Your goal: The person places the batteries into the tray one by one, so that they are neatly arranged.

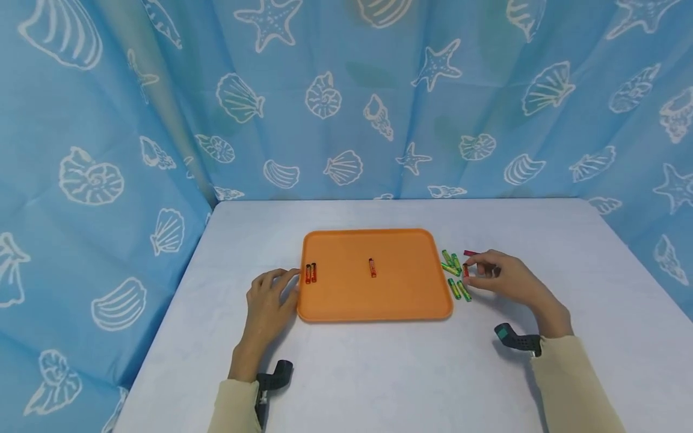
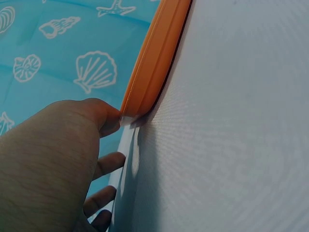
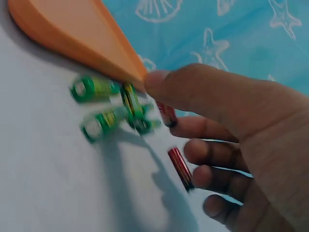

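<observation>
My right hand (image 1: 506, 276) pinches a red battery (image 3: 167, 114) between thumb and index finger, just off the tray's right side. Several green batteries (image 1: 453, 288) lie beside that hand, and another red battery (image 3: 180, 168) is on the table under its fingers. At the left edge of the orange tray (image 1: 346, 307), my left hand (image 1: 267, 310) touches the rim with its fingertips, the other fingers loosely spread. Two red batteries (image 1: 311, 273) stand side by side near the tray's left wall; a single red battery (image 1: 372, 267) lies around its middle.
A white-covered table (image 1: 379, 373) carries the tray and batteries. Behind it and along both sides hangs a blue curtain (image 1: 335, 120) with white shells and starfish. Each wrist wears a dark camera mount (image 1: 517, 340).
</observation>
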Demonstrator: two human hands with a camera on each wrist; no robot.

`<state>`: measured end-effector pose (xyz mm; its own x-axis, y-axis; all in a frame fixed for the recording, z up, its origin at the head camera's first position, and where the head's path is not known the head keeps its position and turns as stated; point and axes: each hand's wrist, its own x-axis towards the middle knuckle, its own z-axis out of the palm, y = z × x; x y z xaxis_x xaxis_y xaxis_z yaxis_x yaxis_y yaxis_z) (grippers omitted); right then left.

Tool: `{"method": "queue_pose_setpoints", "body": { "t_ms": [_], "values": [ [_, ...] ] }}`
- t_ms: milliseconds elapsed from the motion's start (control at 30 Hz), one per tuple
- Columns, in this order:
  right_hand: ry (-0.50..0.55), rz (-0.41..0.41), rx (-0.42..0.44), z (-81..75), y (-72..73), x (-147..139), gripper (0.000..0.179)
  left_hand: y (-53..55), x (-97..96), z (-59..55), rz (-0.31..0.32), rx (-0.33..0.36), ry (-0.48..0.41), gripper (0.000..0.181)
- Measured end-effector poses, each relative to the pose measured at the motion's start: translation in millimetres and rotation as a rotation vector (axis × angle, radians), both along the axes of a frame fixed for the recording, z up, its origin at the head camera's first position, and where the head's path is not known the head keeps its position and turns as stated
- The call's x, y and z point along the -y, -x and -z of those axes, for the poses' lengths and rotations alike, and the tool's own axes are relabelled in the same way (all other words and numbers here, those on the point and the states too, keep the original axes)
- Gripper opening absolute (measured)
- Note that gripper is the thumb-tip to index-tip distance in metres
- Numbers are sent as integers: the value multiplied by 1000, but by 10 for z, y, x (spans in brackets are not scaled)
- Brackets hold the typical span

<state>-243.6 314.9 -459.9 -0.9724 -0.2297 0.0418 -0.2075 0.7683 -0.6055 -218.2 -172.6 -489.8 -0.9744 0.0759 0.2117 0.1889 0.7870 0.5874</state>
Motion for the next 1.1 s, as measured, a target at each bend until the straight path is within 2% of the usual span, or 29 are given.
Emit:
{"method": "queue_pose_setpoints", "body": {
  "t_ms": [100,200,333,467,667,800,1100],
  "values": [
    [-22,-34,-86,-17,31,182,39,3,22,11,2,3,-9,38],
    [-36,-79,-134,12,70,388,41,18,13,-6,0,5,-1,38],
    [-22,-114,-70,63,146,692,47,18,12,-11,-19,7,18,38],
    [-25,-127,-15,110,226,895,44,20,13,6,-21,15,17,38],
    [-18,-162,-43,104,312,1011,37,19,3,11,-14,0,5,37],
    [-20,-163,-44,91,341,1069,39,18,-2,5,-12,-13,8,37],
    [-18,-157,-62,144,375,1130,42,24,-7,18,-33,25,18,37]
  ]
}}
